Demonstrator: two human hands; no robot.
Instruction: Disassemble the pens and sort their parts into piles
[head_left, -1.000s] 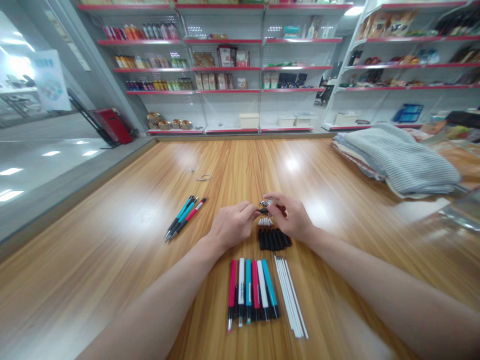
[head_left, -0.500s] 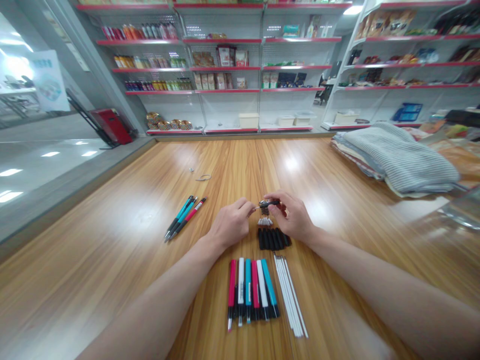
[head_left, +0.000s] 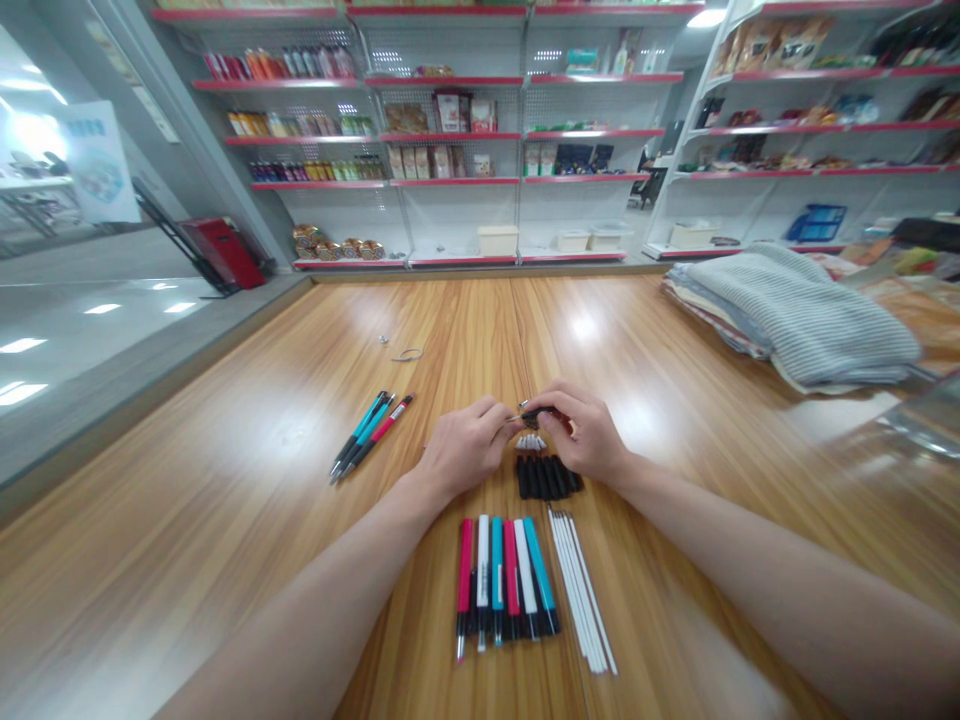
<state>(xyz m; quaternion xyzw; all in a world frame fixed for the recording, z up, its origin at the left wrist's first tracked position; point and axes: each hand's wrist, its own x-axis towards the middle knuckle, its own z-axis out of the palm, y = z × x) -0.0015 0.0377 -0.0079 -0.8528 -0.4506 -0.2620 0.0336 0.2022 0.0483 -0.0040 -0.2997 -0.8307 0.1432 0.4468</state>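
My right hand (head_left: 589, 430) pinches a black pen grip (head_left: 538, 411) between thumb and fingers. My left hand (head_left: 472, 440) is closed at its left end, on a small thin pale pen part (head_left: 515, 418) that meets the grip; most of this part is hidden by the fingers. Just below the hands lie several small white pen pieces (head_left: 531, 442) and a row of black pen grips (head_left: 550, 478). Closer to me are several red, white and blue pen barrels (head_left: 497, 570), beside a bundle of white ink refills (head_left: 581, 590).
Three assembled pens (head_left: 367, 440) lie together on the left of the wooden table (head_left: 225, 470). Farther back are a thin ring-shaped scrap (head_left: 407, 355) and a tiny bit beside it. Folded striped cloths (head_left: 802, 315) sit at the right, with stocked shelves (head_left: 450, 135) beyond.
The hands have drawn slightly closer together, and the right fingers now cover more of the black grip. Everything on the table stays where it was.
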